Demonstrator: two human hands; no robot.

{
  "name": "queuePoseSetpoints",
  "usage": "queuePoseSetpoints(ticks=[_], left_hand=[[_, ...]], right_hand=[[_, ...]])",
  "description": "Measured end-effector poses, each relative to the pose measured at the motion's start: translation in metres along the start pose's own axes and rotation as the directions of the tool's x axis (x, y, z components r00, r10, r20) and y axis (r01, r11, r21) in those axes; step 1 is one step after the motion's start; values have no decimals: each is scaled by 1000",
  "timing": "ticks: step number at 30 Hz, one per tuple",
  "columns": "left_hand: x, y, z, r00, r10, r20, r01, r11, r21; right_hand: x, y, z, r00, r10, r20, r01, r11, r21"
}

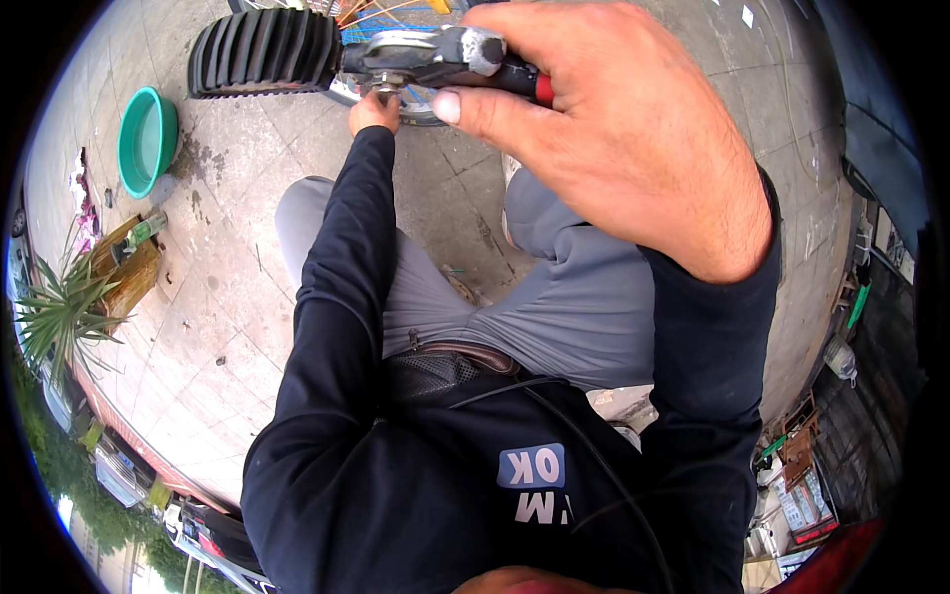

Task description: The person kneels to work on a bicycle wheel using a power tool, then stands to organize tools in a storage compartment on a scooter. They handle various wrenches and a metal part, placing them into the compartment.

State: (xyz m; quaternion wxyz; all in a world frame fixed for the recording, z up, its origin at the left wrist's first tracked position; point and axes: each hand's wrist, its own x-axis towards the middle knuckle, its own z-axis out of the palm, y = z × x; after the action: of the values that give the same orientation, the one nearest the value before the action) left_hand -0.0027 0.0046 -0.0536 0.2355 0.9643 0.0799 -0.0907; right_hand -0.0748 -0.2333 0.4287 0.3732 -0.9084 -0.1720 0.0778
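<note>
Filling the upper right of the view, the right hand [623,129] is held closest, its fingers clasped around a slim black handle with a red band [521,77]. The thumb is stretched along the near side, and part of the grip is hidden. The handle is joined to a dark metal head with silver-grey patches [411,51], by which a thick black ribbed rubber piece [262,54] is flanked on the left. Beneath, the dark long-sleeved top [435,465] is crossed by a thin black cable [604,455], and grey trousers [554,307] are seen with the knees spread.

Farther out, the left hand [375,114] is raised under the metal head, with its fingers put to a round silver metal fitting [389,81]; whether they are closed on it cannot be told. Behind, a spoked wheel with a dark tyre [424,121] is partly covered by the metal head. Over the grey paved floor [237,247], a round green plastic basin [148,142] is placed to the left, near a spiky green plant [64,307] set beside a piece of brown wood [132,282]. Parked vehicles [124,473] are seen beyond, at the lower left.
</note>
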Motion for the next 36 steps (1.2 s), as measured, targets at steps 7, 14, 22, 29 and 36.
queuePoseSetpoints(ticks=[7, 14, 22, 29, 36], left_hand=[[-9, -4, 9, 997, 42, -60, -50, 987, -153], [4, -16, 35, 940, -88, 328, 326, 512, -795], [1, -25, 61, 934, -181, 308, 332, 121, -935], [-6, -12, 39, 896, -123, 427, 435, 50, -899], [-9, -9, 44, 940, -208, 271, 311, 197, -930]], right_hand=[[1, -5, -3, 999, 26, 18, -26, 1000, -13], [-2, -1, 1, 999, -43, -26, 40, 996, -84], [-1, 1, 1, 1000, -4, 2, 4, 999, -52], [0, 0, -7, 999, 10, 34, -10, 1000, -12], [2, 15, 21, 997, -50, -64, 46, 997, -66]])
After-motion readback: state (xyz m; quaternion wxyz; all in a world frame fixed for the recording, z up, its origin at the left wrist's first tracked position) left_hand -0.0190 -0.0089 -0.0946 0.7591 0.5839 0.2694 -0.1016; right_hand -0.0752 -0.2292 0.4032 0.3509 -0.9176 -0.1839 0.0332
